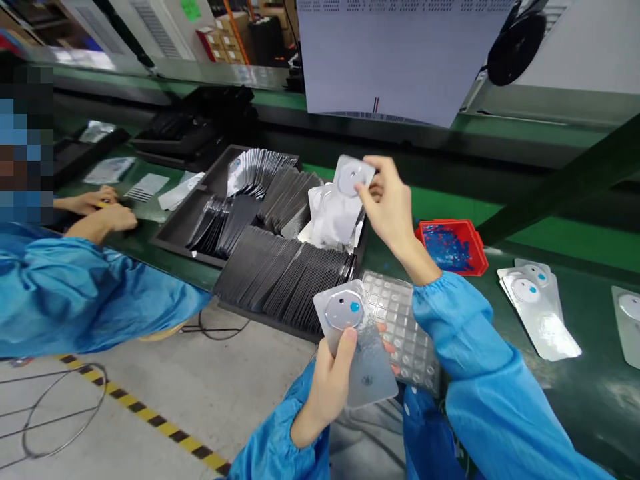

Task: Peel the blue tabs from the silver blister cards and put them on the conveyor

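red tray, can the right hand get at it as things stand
Probably yes: the red tray lies close by, open on top, its blue bits in plain view, though the right hand holds a silvery plate that may need setting down first.

Lower plate point(373, 373), five o'clock: glossy, metal-looking finish was noted. Blister sheet point(400, 323), four o'clock: clear, shiny, dimpled plastic was recorded. Bin point(473, 245), three o'clock: glossy plastic was seen. Sleeve point(490, 373), four o'clock: creased, faintly shiny cloth was logged. Floor point(165, 373), eight o'clock: matt, concrete-like surface was observed.
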